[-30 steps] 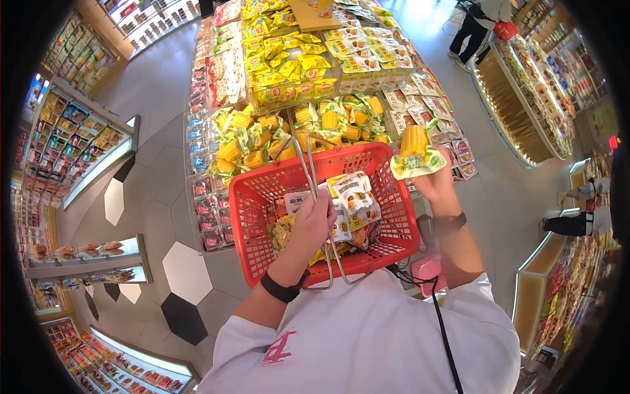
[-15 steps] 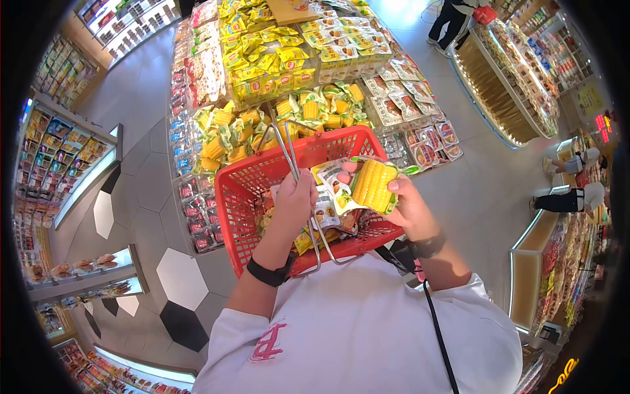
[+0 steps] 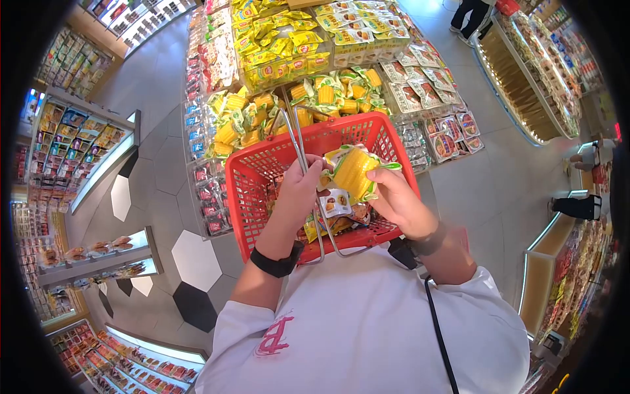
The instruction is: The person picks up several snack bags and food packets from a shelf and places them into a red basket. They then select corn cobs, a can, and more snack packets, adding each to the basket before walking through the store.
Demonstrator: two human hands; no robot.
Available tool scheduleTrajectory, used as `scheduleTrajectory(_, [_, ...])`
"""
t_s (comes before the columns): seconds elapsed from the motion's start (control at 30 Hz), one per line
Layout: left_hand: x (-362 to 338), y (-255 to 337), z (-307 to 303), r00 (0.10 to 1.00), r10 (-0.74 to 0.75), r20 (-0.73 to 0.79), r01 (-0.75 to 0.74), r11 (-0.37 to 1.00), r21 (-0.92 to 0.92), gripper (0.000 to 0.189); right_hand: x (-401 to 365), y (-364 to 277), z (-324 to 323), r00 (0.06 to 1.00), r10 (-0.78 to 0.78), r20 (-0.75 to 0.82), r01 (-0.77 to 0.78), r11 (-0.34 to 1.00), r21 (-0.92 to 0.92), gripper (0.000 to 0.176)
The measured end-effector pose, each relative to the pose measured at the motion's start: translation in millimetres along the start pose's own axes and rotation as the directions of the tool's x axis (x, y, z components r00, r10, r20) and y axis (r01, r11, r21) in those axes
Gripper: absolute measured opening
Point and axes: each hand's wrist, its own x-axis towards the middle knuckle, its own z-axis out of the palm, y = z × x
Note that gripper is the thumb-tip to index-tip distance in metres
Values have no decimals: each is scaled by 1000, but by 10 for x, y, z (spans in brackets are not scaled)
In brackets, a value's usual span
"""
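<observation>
My right hand (image 3: 401, 205) is closed on a yellow corn pack (image 3: 354, 171) with green-and-white wrapping, thumb across its front. The pack is above the red shopping basket (image 3: 244, 220), close to my left hand. My left hand (image 3: 300, 190) is closed around the basket's metal handles (image 3: 293, 134), its fingertips near the pack's left edge. Inside the basket lie a white packet (image 3: 336, 202) and several colourful snack bags, partly hidden by my hands and the corn pack. A black band (image 3: 277, 261) is on my left wrist.
A display ahead holds more corn packs (image 3: 230, 131), yellow snack bags (image 3: 282, 49) and white pouches (image 3: 420, 85). Shelves of packaged goods (image 3: 85, 151) stand at left. A rounded counter (image 3: 525, 79) is at right, with a person (image 3: 469, 20) beside it.
My right hand has brought the corn pack left and slightly up, over the basket and nearer my left hand. The view has shifted, moving the display and shelves slightly right in the picture.
</observation>
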Motion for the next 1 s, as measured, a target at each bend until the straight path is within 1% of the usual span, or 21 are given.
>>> scheduleTrajectory(0.07, [11, -30, -8, 1000, -17, 3, 17, 999, -28, 13, -15, 32, -60, 999, 31, -28, -30, 999, 19, 44])
scheduleTrajectory(0.17, [105, -176, -70, 989, 137, 58, -137, 991, -1, 13, 6, 25, -24, 998, 57, -34, -53, 993, 105, 39])
scheduleTrajectory(0.27, [64, -135, -39, 995, 93, 29, -91, 994, -54, 13, -7, 13, 36, 1000, -19, 17, 18, 997, 71, 37])
scheduleTrajectory(0.37, [43, -95, -24, 998, 52, 22, -50, 997, -60, 14, -58, 4, 67, 997, -61, -49, 63, 997, 53, 36])
scheduleTrajectory(0.47, [37, -85, -20, 998, 55, 23, -53, 996, -74, 14, -82, -7, 81, 994, -68, -89, 73, 996, 48, 38])
scheduleTrajectory(0.57, [37, -72, -17, 999, 44, 31, -40, 993, -108, 14, -88, -42, 82, 995, -60, -78, 62, 998, 33, 38])
scheduleTrajectory(0.67, [46, -78, -43, 998, 31, 58, -22, 989, -147, 14, -75, -42, 92, 992, -83, -100, 81, 996, -23, 36])
scheduleTrajectory(0.77, [80, -108, -42, 998, 60, 30, -56, 991, -124, 13, -67, -81, 155, 988, -95, -120, 87, 994, -66, 37])
scheduleTrajectory(0.87, [115, -124, -102, 995, 68, 69, -60, 992, -112, 12, -55, -54, 126, 983, -32, -182, 25, 999, -40, 42])
scheduleTrajectory(1.0, [116, -104, -104, 998, 42, 56, -37, 996, -78, 11, -45, -50, 120, 980, -32, -196, 26, 999, -33, 45])
